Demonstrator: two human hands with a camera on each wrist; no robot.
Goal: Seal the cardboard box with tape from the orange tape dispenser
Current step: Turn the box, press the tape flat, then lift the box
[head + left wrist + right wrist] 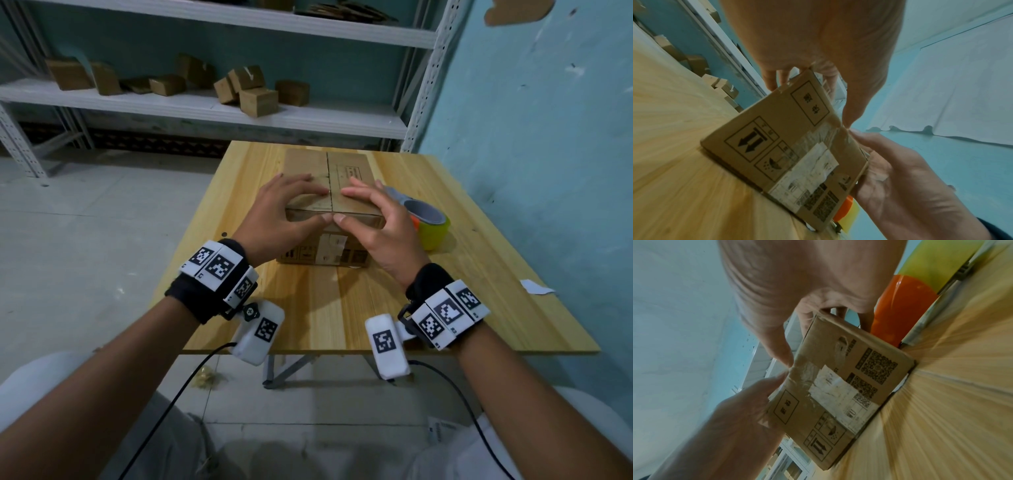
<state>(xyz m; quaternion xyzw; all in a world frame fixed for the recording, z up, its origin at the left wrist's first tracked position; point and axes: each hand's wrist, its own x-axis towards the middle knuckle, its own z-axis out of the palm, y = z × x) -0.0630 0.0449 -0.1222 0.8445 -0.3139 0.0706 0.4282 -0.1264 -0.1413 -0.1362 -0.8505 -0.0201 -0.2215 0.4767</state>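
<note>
Cardboard box point(337, 192), matte creased flaps under flat spread left hand point(277, 219) and right hand point(380, 226).

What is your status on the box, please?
Both hands open, fingers flat on box flaps. Seam closed, no fresh tape. Dispenser idle, right of box.

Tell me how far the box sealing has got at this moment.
Done: the cardboard box has its flaps folded shut. In hand: left hand and right hand press the flaps flat at the centre seam. Left: no fresh tape across that seam; the orange tape dispenser sits untouched beside the box.
</note>
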